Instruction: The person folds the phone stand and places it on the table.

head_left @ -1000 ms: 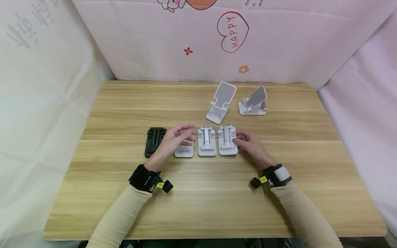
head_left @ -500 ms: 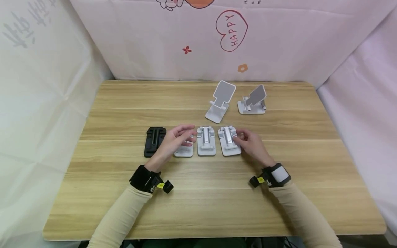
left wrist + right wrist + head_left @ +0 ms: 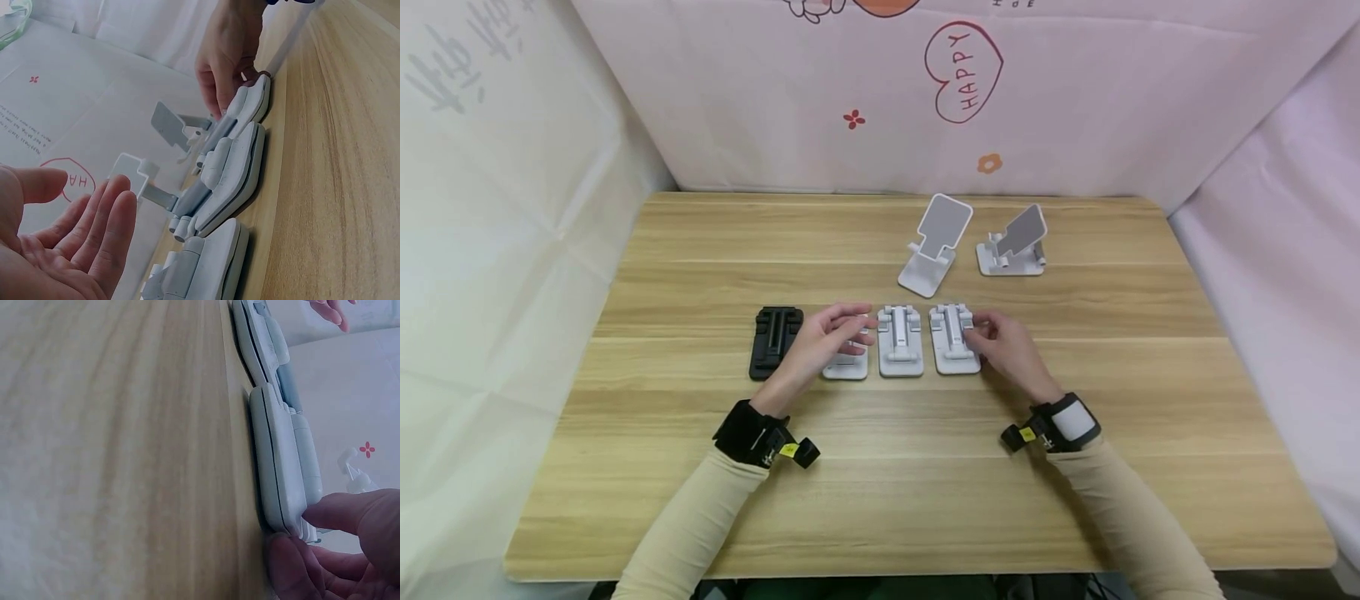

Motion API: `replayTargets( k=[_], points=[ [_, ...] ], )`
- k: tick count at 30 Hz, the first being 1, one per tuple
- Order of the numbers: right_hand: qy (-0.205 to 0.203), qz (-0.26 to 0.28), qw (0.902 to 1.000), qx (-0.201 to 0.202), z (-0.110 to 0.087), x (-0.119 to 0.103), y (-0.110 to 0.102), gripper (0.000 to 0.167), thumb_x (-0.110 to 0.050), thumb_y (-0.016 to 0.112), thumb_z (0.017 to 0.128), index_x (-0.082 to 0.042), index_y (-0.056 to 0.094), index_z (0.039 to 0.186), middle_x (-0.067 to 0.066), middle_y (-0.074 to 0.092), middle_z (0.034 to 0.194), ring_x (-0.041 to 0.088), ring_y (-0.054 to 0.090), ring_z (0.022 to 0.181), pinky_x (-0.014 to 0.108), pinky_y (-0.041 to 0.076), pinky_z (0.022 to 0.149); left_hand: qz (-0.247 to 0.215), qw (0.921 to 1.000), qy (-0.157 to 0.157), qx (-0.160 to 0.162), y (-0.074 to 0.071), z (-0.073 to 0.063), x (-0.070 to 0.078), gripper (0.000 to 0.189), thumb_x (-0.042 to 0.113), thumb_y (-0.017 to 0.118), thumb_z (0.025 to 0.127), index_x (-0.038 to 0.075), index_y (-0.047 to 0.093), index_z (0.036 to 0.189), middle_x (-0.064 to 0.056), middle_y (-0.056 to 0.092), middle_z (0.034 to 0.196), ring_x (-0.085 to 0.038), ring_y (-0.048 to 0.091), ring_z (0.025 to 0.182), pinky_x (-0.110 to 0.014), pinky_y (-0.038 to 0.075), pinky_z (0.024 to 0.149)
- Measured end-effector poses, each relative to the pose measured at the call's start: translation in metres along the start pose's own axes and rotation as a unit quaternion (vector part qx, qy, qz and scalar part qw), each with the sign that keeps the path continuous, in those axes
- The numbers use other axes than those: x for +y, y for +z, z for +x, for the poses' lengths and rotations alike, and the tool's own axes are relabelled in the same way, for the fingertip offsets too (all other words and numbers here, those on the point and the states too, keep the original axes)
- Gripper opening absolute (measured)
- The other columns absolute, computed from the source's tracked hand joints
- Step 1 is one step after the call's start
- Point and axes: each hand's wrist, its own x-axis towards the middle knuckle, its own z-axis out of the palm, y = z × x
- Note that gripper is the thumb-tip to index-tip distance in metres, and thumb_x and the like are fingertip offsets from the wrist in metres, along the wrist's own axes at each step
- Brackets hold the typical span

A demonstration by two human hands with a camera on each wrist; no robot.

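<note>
Three white folded phone stands and a black folded phone stand lie in a row on the wooden table. My right hand pinches the right edge of the rightmost white phone stand, thumb on top and fingers at its side, as the right wrist view also shows. Beside it lies the middle white phone stand, untouched. My left hand hovers over the left white phone stand and partly covers it. In the left wrist view its fingers are relaxed, with nothing in them.
Behind the row stand two unfolded phone stands: a tall one and, to its right, a lower tilted one. A printed white cloth hangs along the table's back edge. The bare wooden table spreads in front of the row.
The rightmost white phone stand has shifted slightly right and been straightened in line with the others, held by my right hand. My left hand has stayed in place.
</note>
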Motion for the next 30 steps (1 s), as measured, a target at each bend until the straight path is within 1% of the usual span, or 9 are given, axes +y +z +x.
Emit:
replayTargets(
  k=[6, 14, 18, 20, 22, 24, 26, 28, 30],
  points=[
    [-0.002, -0.004, 1.0000, 0.001, 0.000, 0.001, 0.000, 0.041, -0.023, 0.065, 0.102, 0.003, 0.062, 0.134, 0.014, 0.067, 0.093, 0.021, 0.060, 0.076, 0.025, 0.048, 0.059, 0.003, 1.0000, 0.002, 0.001, 0.001, -0.001, 0.001, 0.044, 0.023, 0.056, 0.108, -0.001, 0.052, 0.145, -0.026, 0.063, 0.136, -0.039, 0.068, 0.113, -0.029, 0.062, 0.086],
    [-0.003, -0.008, 0.9999, 0.008, 0.002, 0.002, 0.001, 0.039, -0.022, 0.064, 0.102, 0.003, 0.062, 0.133, 0.014, 0.065, 0.094, 0.021, 0.057, 0.076, 0.025, 0.045, 0.059, 0.004, 1.0000, 0.006, 0.000, 0.000, -0.001, 0.000, 0.044, 0.023, 0.055, 0.109, -0.001, 0.052, 0.145, -0.025, 0.064, 0.134, -0.038, 0.068, 0.113, -0.032, 0.062, 0.088],
    [0.009, 0.020, 0.9997, 0.014, 0.004, 0.004, 0.001, 0.039, -0.022, 0.060, 0.105, 0.001, 0.060, 0.135, 0.017, 0.067, 0.102, 0.024, 0.061, 0.079, 0.025, 0.052, 0.060, 0.005, 1.0000, 0.004, 0.000, -0.001, -0.001, -0.002, 0.045, 0.024, 0.055, 0.108, -0.001, 0.052, 0.146, -0.022, 0.066, 0.134, -0.041, 0.067, 0.115, -0.033, 0.062, 0.089],
    [0.015, 0.046, 0.9986, 0.021, 0.005, 0.005, 0.001, 0.040, -0.024, 0.058, 0.106, 0.001, 0.058, 0.137, 0.018, 0.066, 0.108, 0.026, 0.062, 0.083, 0.025, 0.055, 0.062, 0.004, 1.0000, 0.005, 0.000, -0.002, -0.002, -0.003, 0.045, 0.024, 0.055, 0.108, 0.000, 0.052, 0.146, -0.023, 0.066, 0.134, -0.042, 0.066, 0.116, -0.032, 0.062, 0.089],
    [0.014, 0.072, 0.9967, 0.033, 0.007, 0.004, 0.000, 0.044, -0.027, 0.056, 0.107, 0.001, 0.055, 0.140, 0.019, 0.064, 0.114, 0.027, 0.062, 0.090, 0.025, 0.056, 0.069, 0.001, 1.0000, 0.006, -0.001, -0.002, -0.002, -0.004, 0.045, 0.024, 0.055, 0.108, 0.000, 0.052, 0.146, -0.024, 0.065, 0.135, -0.043, 0.066, 0.116, -0.031, 0.062, 0.089],
    [0.013, 0.101, 0.9936, 0.049, 0.010, 0.003, -0.001, 0.047, -0.029, 0.055, 0.108, 0.001, 0.051, 0.143, 0.019, 0.062, 0.120, 0.028, 0.060, 0.100, 0.028, 0.056, 0.080, 0.000, 1.0000, 0.008, -0.001, -0.002, -0.002, -0.005, 0.045, 0.024, 0.055, 0.109, 0.000, 0.051, 0.147, -0.026, 0.064, 0.136, -0.042, 0.066, 0.116, -0.031, 0.062, 0.088],
    [0.005, 0.132, 0.9889, 0.068, 0.015, 0.000, -0.002, 0.050, -0.030, 0.055, 0.108, 0.000, 0.048, 0.147, 0.019, 0.059, 0.127, 0.028, 0.057, 0.111, 0.034, 0.052, 0.094, 0.000, 0.9999, 0.012, -0.003, -0.001, -0.002, -0.005, 0.046, 0.024, 0.055, 0.109, -0.002, 0.050, 0.147, -0.028, 0.063, 0.136, -0.043, 0.066, 0.115, -0.031, 0.062, 0.088],
    [-0.002, 0.165, 0.9826, 0.085, 0.020, -0.004, -0.003, 0.051, -0.029, 0.056, 0.107, -0.001, 0.046, 0.149, 0.018, 0.057, 0.133, 0.028, 0.054, 0.120, 0.039, 0.046, 0.106, 0.002, 0.9999, 0.013, -0.003, -0.001, -0.002, -0.006, 0.046, 0.024, 0.054, 0.109, -0.002, 0.050, 0.147, -0.028, 0.063, 0.136, -0.043, 0.066, 0.115, -0.032, 0.062, 0.089],
    [-0.015, 0.187, 0.9776, 0.096, 0.028, -0.008, -0.004, 0.053, -0.029, 0.057, 0.107, -0.002, 0.043, 0.151, 0.019, 0.054, 0.139, 0.030, 0.051, 0.127, 0.044, 0.042, 0.113, -0.001, 0.9999, 0.013, -0.002, 0.000, -0.002, -0.006, 0.046, 0.023, 0.054, 0.109, -0.003, 0.050, 0.147, -0.029, 0.062, 0.135, -0.045, 0.065, 0.115, -0.033, 0.062, 0.089]
  ],
)
